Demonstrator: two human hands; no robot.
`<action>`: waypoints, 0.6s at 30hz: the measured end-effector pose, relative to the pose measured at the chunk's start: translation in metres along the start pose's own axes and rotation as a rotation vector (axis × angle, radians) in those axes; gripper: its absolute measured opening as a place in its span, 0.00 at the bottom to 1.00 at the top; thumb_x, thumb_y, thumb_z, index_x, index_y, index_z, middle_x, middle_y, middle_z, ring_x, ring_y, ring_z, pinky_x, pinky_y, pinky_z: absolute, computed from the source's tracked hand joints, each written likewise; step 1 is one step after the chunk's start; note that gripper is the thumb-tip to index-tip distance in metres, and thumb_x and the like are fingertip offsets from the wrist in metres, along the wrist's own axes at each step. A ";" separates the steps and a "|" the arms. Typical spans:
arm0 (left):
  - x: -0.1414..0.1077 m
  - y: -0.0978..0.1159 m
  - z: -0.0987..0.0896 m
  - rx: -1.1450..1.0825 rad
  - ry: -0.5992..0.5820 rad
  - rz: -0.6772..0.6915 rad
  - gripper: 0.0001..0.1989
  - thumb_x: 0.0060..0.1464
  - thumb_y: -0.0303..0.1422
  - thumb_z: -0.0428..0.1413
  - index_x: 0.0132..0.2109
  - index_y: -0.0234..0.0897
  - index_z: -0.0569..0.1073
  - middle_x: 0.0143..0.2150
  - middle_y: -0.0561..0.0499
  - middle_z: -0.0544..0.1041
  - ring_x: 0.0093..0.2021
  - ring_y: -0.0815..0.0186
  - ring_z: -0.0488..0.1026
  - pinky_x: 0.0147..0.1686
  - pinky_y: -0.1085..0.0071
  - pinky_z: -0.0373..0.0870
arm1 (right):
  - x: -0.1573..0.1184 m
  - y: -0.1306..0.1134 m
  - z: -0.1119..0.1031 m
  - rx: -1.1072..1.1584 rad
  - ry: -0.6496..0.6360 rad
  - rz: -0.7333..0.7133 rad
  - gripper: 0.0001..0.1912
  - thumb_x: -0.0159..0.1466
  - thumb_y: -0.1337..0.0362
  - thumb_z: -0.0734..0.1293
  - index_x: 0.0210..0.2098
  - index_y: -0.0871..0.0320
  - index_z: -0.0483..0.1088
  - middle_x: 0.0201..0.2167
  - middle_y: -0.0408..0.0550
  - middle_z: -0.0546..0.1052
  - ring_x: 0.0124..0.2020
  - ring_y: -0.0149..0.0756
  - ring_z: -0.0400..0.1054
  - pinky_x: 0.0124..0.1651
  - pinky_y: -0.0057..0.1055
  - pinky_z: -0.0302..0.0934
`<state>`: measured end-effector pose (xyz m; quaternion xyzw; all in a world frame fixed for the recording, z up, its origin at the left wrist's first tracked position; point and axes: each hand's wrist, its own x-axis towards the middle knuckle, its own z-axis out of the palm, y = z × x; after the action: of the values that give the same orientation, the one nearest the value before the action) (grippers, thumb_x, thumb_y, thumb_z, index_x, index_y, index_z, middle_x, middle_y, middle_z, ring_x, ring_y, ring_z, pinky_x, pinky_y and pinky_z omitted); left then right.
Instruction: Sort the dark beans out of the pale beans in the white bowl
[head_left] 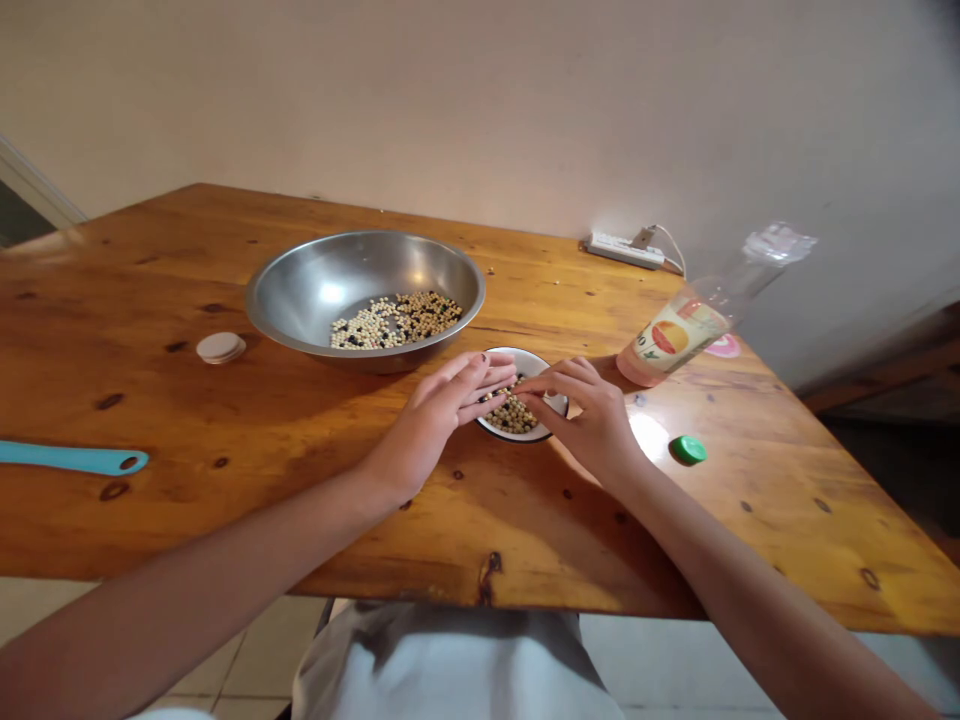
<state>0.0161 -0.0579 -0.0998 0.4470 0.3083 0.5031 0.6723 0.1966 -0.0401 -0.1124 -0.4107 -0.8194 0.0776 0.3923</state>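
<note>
A small white bowl with a dark rim (555,402) holds small round beige and dark pieces (516,417), like dried beans or beads. Over its left side my left hand (450,405) is held with fingers stretched out, a few pieces lying against them. My right hand (585,408) reaches over the bowl's right side, thumb and forefinger pinched near the left fingertips. What sits in that pinch is too small to tell. Behind and to the left stands a wide steel basin (300,290), its bottom partly covered by beige and black pieces (397,320).
Right of the bowl a clear plastic bottle with a fruit label (671,335) stands near a green cap (688,450). A power strip (624,250) lies by the wall. Pale round discs (221,347) and a turquoise handle (75,458) lie on the left of the wooden table (300,530).
</note>
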 end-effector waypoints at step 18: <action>0.003 -0.002 0.002 0.173 0.013 0.037 0.09 0.50 0.31 0.60 0.41 0.36 0.75 0.46 0.49 0.78 0.50 0.62 0.72 0.54 0.65 0.64 | -0.004 0.007 0.004 0.523 0.134 0.381 0.04 0.59 0.60 0.68 0.33 0.51 0.75 0.39 0.44 0.67 0.45 0.36 0.63 0.50 0.36 0.57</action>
<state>0.0194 -0.0556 -0.1011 0.5059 0.3464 0.4899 0.6197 0.1994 -0.0376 -0.1199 -0.4460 -0.6524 0.3303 0.5160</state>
